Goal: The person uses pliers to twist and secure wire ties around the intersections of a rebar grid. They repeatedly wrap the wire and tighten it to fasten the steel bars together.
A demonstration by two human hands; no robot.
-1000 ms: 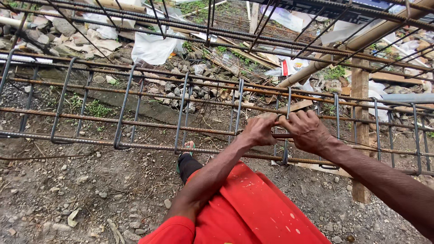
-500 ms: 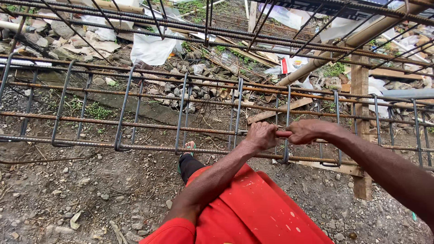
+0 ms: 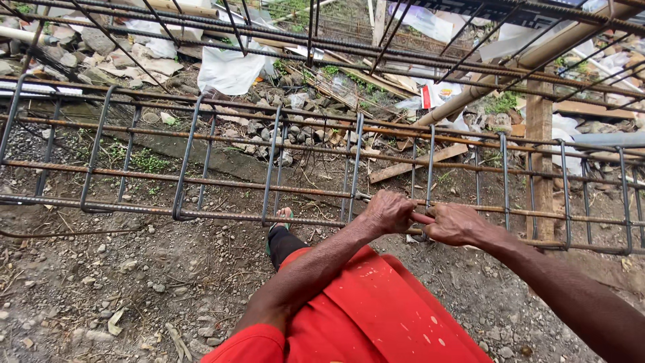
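We find both hands lowered since a second ago: left hand (image 3: 388, 212) and right hand (image 3: 455, 224) now closed around the near longitudinal bar (image 3: 222, 216) of the rebar cage (image 3: 269, 154), beside a stirrup (image 3: 430, 161).

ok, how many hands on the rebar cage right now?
2. Left hand and right hand, side by side, fingers clenched on the near side of the rebar cage. No other hands in view.

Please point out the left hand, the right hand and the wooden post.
left hand (image 3: 386, 212), head view, on its back.
right hand (image 3: 455, 224), head view, on its back.
wooden post (image 3: 539, 121), head view, on its upper face.
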